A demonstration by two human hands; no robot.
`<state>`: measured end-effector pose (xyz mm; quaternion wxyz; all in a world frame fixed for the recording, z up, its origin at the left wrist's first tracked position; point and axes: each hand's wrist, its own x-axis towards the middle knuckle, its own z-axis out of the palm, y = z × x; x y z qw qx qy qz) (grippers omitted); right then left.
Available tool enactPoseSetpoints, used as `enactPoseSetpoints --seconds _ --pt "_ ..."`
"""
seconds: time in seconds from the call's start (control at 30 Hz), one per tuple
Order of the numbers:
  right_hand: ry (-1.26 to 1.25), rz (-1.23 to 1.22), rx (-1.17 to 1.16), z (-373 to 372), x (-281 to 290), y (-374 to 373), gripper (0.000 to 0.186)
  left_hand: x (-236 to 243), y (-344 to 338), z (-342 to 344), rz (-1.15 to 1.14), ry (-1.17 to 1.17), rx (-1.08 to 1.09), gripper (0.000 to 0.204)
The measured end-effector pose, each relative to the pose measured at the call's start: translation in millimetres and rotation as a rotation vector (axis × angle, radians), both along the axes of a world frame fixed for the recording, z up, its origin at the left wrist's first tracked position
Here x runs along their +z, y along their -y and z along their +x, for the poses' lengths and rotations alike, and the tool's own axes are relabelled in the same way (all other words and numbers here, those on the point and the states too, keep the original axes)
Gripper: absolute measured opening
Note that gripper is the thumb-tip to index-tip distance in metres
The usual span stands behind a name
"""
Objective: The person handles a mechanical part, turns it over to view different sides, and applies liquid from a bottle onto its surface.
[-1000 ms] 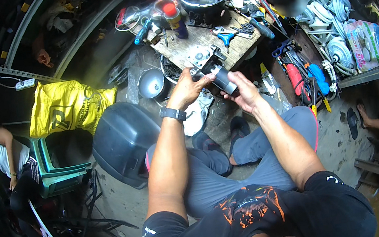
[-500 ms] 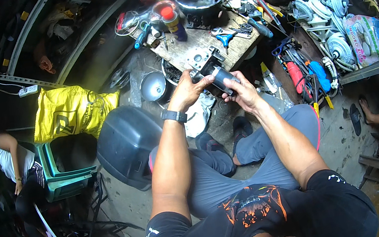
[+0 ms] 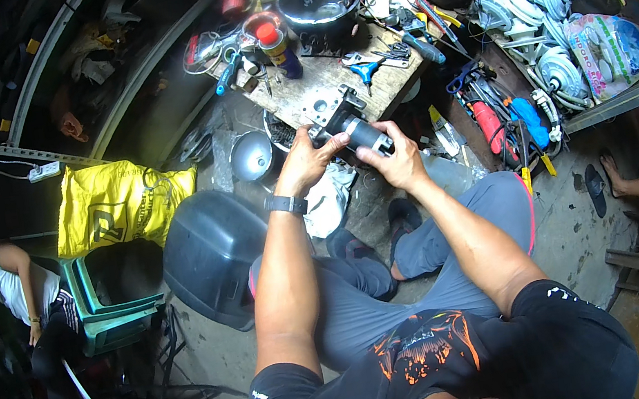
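Above the near edge of the wooden workbench (image 3: 284,99), I hold a dark cylindrical part (image 3: 360,135) with a silvery band, which looks like a small motor. A metal bracket (image 3: 325,106) with round holes sits at its far end; whether the two are joined I cannot tell. My left hand (image 3: 306,162) grips its left side, thumb along the body. My right hand (image 3: 400,161) closes on the near right end, the thumb underneath and the fingers partly hidden behind it. A blue-handled tool (image 3: 365,70) lies on the bench just beyond.
A spray can (image 3: 280,55) with a red cap and a black round housing (image 3: 320,8) stand on the bench. Right of it, a tool tray (image 3: 493,120) holds pliers and screwdrivers. A dark plastic shell (image 3: 216,252) lies by my left knee. People sit at both sides.
The view has shifted slightly. My right hand has slid toward the near end of the cylindrical part, uncovering more of its side. My left hand keeps its grip.
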<state>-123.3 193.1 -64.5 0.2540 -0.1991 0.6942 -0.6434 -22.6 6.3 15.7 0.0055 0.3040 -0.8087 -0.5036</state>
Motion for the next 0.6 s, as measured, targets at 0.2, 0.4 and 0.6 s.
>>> enactPoseSetpoints --seconds 0.2,0.4,0.6 --pt "0.880 -0.219 -0.003 -7.2 7.0 -3.9 0.063 -5.9 0.6 0.3 -0.041 0.051 0.016 0.110" --pt "-0.653 0.168 -0.039 4.9 25.6 -4.8 0.059 -23.1 8.0 1.2 -0.111 0.023 -0.003 0.107" --pt "0.885 -0.159 0.026 -14.6 -4.2 -2.0 0.057 -13.3 5.0 -0.1 -0.027 -0.001 -0.014 0.107"
